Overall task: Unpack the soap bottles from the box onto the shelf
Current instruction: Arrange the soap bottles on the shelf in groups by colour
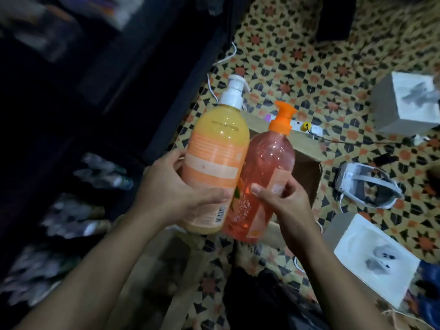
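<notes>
"Showing what, at the centre of the view?"

"Two soap bottles held side by side and touching, both tilted with their pumps pointing away from the camera. The left hand (181, 194) grips the yellow bottle (219, 148), which has a white pump. Its thumb lies across the label near the barcode, and its fingers curl round the far side. The right hand (283, 203) grips the pink bottle (269, 163), which has an orange pump, with the thumb pressed on the front and the fingers wrapped behind."

"And where do they sit relative to the box and shelf?"

"Both are held in the air above the open cardboard box (307, 172), which stands on the patterned tile floor (309, 55). Its inside is too dark to read. The dark shelf (71, 91) fills the left side – blurred bottles (102, 172) lie on its tiers. To the right, a white headset (366, 184) rests on the floor between two white cartons (409, 103). A power strip (307, 126) lies just beyond the box."
</notes>
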Demonstrator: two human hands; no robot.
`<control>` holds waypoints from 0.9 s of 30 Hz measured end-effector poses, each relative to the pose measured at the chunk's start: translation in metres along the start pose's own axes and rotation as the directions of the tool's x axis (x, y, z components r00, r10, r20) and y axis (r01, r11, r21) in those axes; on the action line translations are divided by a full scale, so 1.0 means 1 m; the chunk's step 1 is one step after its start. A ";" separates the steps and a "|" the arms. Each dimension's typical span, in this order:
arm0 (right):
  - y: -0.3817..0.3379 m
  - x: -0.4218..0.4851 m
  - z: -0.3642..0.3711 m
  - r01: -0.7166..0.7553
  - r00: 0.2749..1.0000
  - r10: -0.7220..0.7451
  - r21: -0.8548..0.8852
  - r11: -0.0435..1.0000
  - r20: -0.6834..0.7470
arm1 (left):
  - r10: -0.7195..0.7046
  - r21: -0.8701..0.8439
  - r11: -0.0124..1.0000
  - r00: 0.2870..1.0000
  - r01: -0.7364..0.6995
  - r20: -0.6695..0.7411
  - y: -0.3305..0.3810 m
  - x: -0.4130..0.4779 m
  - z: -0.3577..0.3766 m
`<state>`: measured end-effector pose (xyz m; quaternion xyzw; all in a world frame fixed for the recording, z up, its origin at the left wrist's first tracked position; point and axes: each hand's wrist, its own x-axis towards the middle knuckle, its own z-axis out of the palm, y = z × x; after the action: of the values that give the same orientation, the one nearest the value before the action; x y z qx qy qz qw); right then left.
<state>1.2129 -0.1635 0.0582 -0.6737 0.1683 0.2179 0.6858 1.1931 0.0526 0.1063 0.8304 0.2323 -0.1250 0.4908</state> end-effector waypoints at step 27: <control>-0.272 -0.403 0.409 0.801 0.219 -0.634 0.234 0.551 0.741 | 0.185 0.124 0.936 0.161 -0.329 -0.969 0.019 -0.477 -0.402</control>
<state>0.9883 0.2157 0.5154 -0.5767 -0.4909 0.1501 0.6355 0.7844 0.2704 0.5246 0.7201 0.3500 0.5205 0.2967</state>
